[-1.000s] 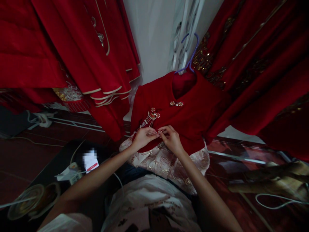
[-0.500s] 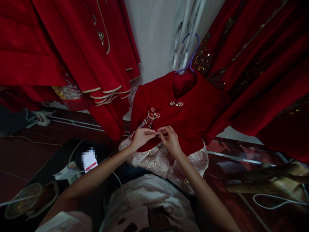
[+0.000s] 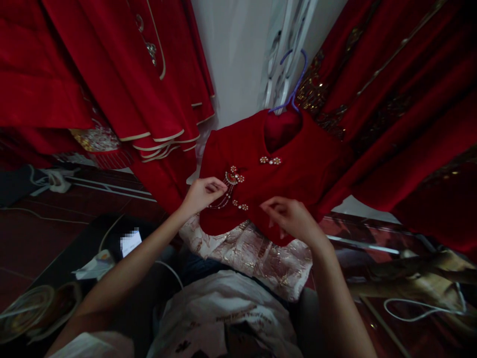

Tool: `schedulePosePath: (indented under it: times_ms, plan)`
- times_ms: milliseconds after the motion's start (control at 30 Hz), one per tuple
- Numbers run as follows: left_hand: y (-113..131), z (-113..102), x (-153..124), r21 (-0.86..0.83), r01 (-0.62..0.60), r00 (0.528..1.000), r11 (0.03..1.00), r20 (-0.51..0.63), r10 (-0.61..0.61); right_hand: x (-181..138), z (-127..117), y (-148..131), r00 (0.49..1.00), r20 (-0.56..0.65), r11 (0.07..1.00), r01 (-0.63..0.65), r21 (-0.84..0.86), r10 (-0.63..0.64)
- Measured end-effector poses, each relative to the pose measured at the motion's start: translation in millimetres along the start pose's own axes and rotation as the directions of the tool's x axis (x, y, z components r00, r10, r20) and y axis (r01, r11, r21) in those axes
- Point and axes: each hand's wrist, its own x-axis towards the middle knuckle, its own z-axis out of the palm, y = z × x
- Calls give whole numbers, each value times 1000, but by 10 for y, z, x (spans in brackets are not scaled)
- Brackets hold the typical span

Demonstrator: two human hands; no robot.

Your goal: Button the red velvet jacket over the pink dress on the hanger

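Observation:
A red garment (image 3: 298, 169) with a round neckline hangs tilted from a purple hanger (image 3: 294, 92). On its front sit a beaded clasp (image 3: 270, 160) below the neck, a flower-like brooch (image 3: 234, 175) with bead strands, and a lower beaded clasp (image 3: 240, 205). My left hand (image 3: 204, 195) is at the brooch strands, thumb and fingertips pinched together; what lies between them is hidden. To the right of the lower clasp, my right hand (image 3: 288, 216) hovers before the garment, fingers loosely bent and apart, nothing visible in them. Pale patterned fabric (image 3: 253, 253) shows under the red hem.
Red garments with pale trim (image 3: 156, 99) hang at left, and sequined red ones (image 3: 391, 99) at right. A white metal rack (image 3: 288, 54) stands behind the hanger. At lower left are a lit phone (image 3: 130, 242) and a plastic-covered bowl (image 3: 28, 311). A white cord loop (image 3: 417, 318) lies at lower right.
Both hands have parted from the lower clasp, which now shows. My left hand has moved up and left to the brooch strands; my right hand has drawn off to the right.

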Motion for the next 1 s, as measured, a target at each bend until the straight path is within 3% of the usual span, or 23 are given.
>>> schedulePosePath:
  times_ms: [67, 167, 333, 467, 667, 833, 1000]
  plan:
    - [-36, 156, -78, 61, -19, 995, 998, 96, 13, 48, 122, 64, 990, 132, 995, -38, -91, 50]
    - [-91, 407, -202, 156, -61, 986, 986, 163, 36, 145, 330, 126, 1000, 7, 969, -11, -246, 13]
    - [-140, 586, -287, 188, -97, 992, 977, 103, 79, 254, 530, 200, 985, -137, 948, 52, -314, -100]
    - [-154, 596, -284, 143, -109, 993, 984, 57, 101, 317, 599, 306, 974, -187, 956, 72, -284, -129]
    - [-160, 651, -321, 6, -29, 999, 1000, 28, 28, 350, 623, 343, 965, -194, 970, 140, -200, -179]
    - [-218, 719, -324, -160, 62, 998, 985, 18, -60, 340, 556, 291, 977, -191, 995, 90, -52, -99]
    - [-235, 703, -300, -189, 95, 994, 977, 73, -83, 388, 489, 373, 991, -121, 993, 64, 99, -52]
